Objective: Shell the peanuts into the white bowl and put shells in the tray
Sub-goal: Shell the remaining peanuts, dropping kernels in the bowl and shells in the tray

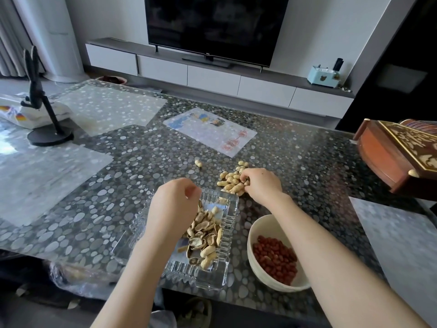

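A pile of unshelled peanuts (230, 181) lies on the pebble-patterned table. My right hand (261, 183) reaches into the pile, its fingers curled round a peanut at the pile's right side. My left hand (175, 204) hovers over the clear glass tray (227, 268) with loosely curled fingers; nothing shows in it. The tray holds several empty shells (205, 235). To its right stands the white bowl (254, 263) with red shelled peanuts (275, 259) inside. One stray peanut (198, 163) lies apart, further back.
A carved wooden box (397, 159) sits at the right edge of the table. A black stand (47, 136) and a plastic bag (26, 114) are at the far left. A printed sheet (210, 131) lies beyond the peanuts. Crumpled plastic (78, 273) hangs at the near table edge.
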